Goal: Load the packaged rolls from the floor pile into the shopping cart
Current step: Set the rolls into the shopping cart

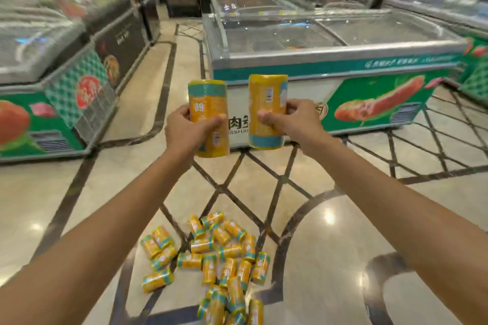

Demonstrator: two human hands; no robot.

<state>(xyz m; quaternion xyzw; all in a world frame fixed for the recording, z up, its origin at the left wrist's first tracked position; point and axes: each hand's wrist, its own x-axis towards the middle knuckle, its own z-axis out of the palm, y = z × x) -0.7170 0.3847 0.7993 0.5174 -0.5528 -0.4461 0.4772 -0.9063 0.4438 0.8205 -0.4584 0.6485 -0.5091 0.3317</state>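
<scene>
My left hand [188, 130] grips a yellow packaged roll with teal bands [208, 103], held upright at chest height. My right hand [293, 120] grips a second yellow roll [266, 97], also upright, a short gap to the right of the first. Both arms are stretched forward. Far below on the shiny floor lies the pile of several more yellow rolls [219, 258], scattered loosely. No shopping cart is in view.
A chest freezer with glass lids [343, 60] stands straight ahead behind the held rolls. More freezers [52, 92] line the left side and another stands at the far right [475, 60]. An aisle runs between them over tiled floor [158, 82].
</scene>
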